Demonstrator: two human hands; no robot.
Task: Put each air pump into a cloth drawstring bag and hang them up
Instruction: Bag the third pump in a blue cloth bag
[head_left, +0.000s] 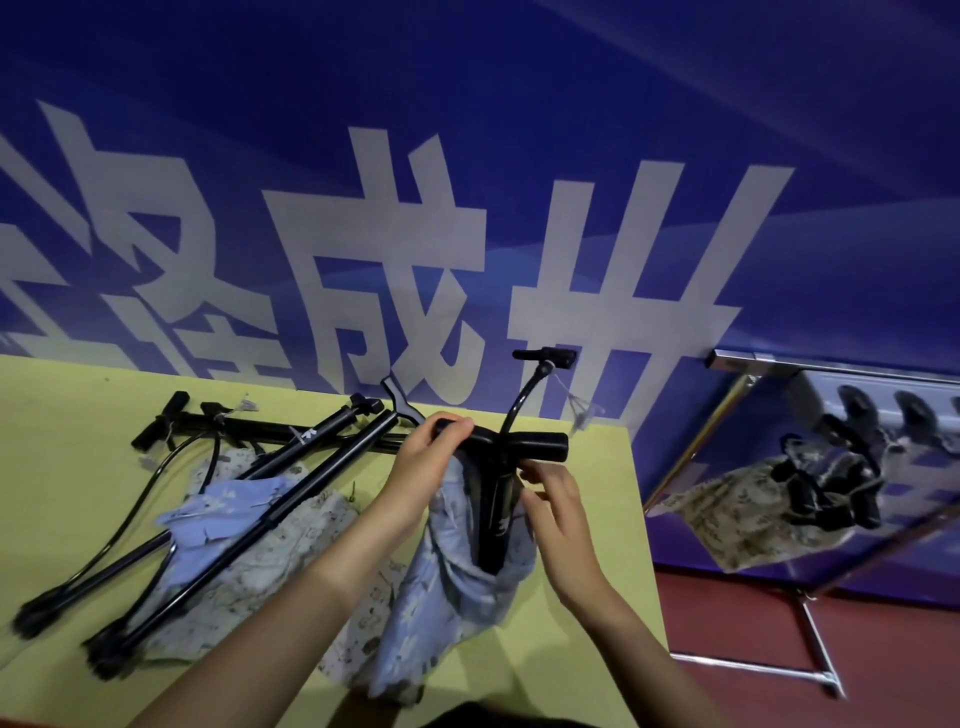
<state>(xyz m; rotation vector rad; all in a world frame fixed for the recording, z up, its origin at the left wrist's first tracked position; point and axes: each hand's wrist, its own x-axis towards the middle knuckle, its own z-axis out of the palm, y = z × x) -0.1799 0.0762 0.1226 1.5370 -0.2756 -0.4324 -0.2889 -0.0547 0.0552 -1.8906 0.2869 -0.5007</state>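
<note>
Black pump (496, 499) handle gripped by left hand (423, 457), right hand (553, 506) pinching bag (452, 577).

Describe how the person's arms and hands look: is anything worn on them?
Both forearms are bare as far as the picture shows; no sleeve reaches into view. The left hand and the right hand wear no gloves. I see no watch, ring or bracelet on either wrist. The fingernails look short and plain.
</note>
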